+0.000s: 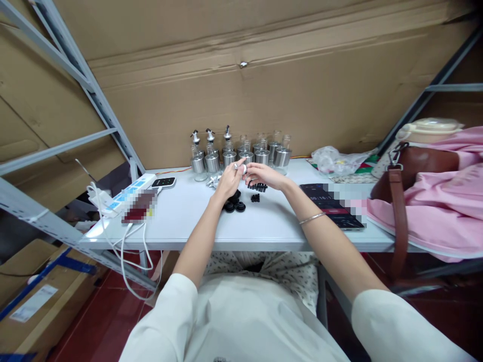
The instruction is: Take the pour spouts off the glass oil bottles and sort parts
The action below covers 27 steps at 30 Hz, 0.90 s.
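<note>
My left hand (228, 183) is closed on a small silver-and-white piece that looks like a bottle pour spout (244, 169). The bent fingers of my right hand (266, 175) meet the same piece from the other side, and its small details are blurred. Behind my hands stand several glass bottles with metal sleeves (261, 157). Three bottles on the left carry pour spouts with black levers (210, 134). Round black caps (234, 204) lie under my left wrist. Small black parts (255, 198) sit below my right hand. More silver spouts (213, 181) lie left of my left hand, partly hidden.
A power strip (130, 193) with white cables and a small phone-like device (164, 182) are on the left. To the right lie a tablet (332, 206), a plastic bag (337, 161), and a brown strap bag (396, 201) on pink cloth (445, 201). Cardboard (264, 100) backs the table.
</note>
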{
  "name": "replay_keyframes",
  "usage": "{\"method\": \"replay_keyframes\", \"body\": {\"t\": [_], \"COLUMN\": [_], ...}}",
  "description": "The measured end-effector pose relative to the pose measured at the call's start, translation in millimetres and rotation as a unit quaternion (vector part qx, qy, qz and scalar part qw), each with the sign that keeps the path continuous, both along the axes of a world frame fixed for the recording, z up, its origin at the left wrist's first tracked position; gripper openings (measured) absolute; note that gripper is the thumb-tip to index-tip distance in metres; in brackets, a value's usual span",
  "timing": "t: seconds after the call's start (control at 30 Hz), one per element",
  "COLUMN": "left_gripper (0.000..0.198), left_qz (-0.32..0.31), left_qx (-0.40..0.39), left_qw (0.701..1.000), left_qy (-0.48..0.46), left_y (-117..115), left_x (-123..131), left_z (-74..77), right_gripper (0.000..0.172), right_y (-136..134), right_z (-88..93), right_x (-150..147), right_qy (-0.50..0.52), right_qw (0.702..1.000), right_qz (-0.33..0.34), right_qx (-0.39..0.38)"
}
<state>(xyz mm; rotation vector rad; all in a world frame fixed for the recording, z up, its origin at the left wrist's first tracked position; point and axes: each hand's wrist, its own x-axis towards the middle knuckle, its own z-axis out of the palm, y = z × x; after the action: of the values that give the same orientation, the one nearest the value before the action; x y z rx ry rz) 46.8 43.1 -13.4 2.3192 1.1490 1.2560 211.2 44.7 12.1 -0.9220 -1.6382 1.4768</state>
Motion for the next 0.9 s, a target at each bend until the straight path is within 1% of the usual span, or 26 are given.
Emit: {"method": "replay_keyframes", "body": {"t": [0.13,0.23,0.33,0.43,0.47,0.6,0.67,0.77,0.9], "left_gripper": [0.055,0.051,0.044,0.039,0.039,0.040,0.042,0.043,0.044], "left_qz": [0.004,0.015,0.032,0.035,0.032,0.023,0.025,0.029,0.031], "left_qx": [0.012,0.024,0.045,0.065,0.070,0.076,0.077,0.078,0.078], "left_qw": [1.000,0.999,0.998,0.997,0.997,0.997,0.997,0.996,0.996], "left_qy": [-0.005,-0.016,-0.024,-0.018,-0.014,-0.004,0.000,0.001,-0.009], "left_y": [3.2,5.2,4.5,2.8,2.4,3.0,3.8,5.5,9.3], "left_x": [-0.9,-1.6,-2.0,-1.9,-1.7,-1.1,-1.1,-1.2,-2.7], "left_z": [-3.3,-4.4,-2.5,0.0,0.4,-0.4,-1.3,-2.1,-2.3], "right_gripper": [0.005,0.007,0.010,0.006,0.008,0.028,0.035,0.039,0.040], "right_y": [-2.3,-4.5,-4.7,-2.3,-1.3,0.6,0.8,1.7,3.1], "right_z": [3.4,5.6,5.9,4.2,3.5,1.6,0.9,-0.6,-1.7], "right_x": [-2.7,-2.8,-2.7,-3.5,-4.0,-5.8,-6.2,-6.2,-7.6], "right_qy": [0.018,0.033,0.031,0.019,0.014,-0.008,-0.020,-0.025,-0.014], "right_qw": [0.999,0.998,0.997,0.997,0.997,0.996,0.995,0.995,0.992], "right_qz": [-0.032,-0.049,-0.067,-0.075,-0.074,-0.086,-0.094,-0.093,-0.092], "right_qx": [-0.006,0.005,0.020,0.026,0.026,0.018,0.023,0.040,0.079]}}
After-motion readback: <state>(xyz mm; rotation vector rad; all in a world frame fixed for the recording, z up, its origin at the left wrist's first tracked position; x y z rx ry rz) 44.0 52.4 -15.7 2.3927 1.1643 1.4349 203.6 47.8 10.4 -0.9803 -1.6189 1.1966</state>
